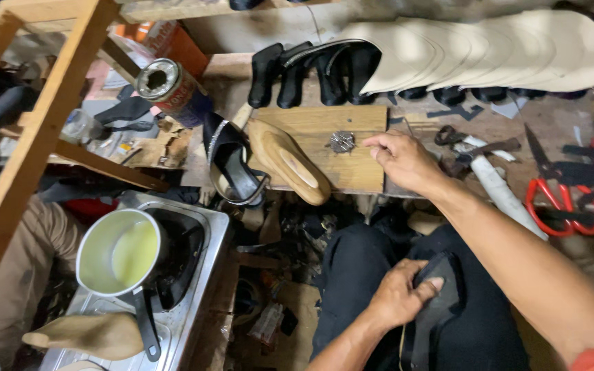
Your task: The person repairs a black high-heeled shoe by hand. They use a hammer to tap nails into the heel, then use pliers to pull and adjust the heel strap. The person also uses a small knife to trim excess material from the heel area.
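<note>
The left hand [397, 295] rests on the person's lap and holds a dark shoe part [433, 302], with the thumb pressed over its upper edge and the fingers closed around its side. This dark piece lies on the black trousers, below and nearer to the person than the counter [551, 124]. Its long axis runs almost up and down in the picture, slightly tilted, with the upper end pointing away from the person toward the counter. The right hand [400, 156] reaches forward to a wooden board [324, 148] on the counter; its fingertips are drawn together near a small heap of metal nails [342, 141], but whether they pinch one is not clear. The two hands are well apart. Left of the nails, a wooden shoe last [289, 159] lies beside a black sandal [232, 165]. Red scissors [565, 206] lie at the right.
</note>
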The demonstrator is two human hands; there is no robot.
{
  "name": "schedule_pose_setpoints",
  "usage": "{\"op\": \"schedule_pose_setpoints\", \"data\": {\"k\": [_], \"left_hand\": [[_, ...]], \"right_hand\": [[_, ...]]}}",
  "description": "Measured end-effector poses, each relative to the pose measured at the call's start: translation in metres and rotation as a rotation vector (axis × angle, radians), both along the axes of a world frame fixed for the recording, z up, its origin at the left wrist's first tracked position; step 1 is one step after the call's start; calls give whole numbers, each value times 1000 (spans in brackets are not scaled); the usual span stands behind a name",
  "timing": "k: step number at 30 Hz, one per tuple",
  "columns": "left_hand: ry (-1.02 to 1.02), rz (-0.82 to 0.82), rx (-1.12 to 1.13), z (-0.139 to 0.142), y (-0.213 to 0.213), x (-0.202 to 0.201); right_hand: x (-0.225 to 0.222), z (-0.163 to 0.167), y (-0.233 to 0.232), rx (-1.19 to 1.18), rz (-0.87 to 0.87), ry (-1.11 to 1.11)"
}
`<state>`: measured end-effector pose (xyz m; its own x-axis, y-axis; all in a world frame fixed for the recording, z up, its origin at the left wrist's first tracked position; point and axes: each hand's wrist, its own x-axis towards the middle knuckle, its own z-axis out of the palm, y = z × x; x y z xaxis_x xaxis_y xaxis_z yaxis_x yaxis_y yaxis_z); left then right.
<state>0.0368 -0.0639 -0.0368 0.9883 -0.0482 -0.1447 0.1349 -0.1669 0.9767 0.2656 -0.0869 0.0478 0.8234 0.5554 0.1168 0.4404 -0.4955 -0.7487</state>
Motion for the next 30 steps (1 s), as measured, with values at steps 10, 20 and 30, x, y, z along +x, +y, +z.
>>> {"op": "schedule_pose_setpoints", "data": {"k": [10, 20, 30], "left_hand": [[41, -30, 127, 20, 8, 3], [-28, -83, 163, 39, 10, 9], [-157, -28, 103, 24, 3, 3]], "right_hand": [[-104, -58, -149, 265, -70, 532], [-159, -101, -207, 248, -182, 760], [-156, -92, -189, 81, -254, 720]]}}
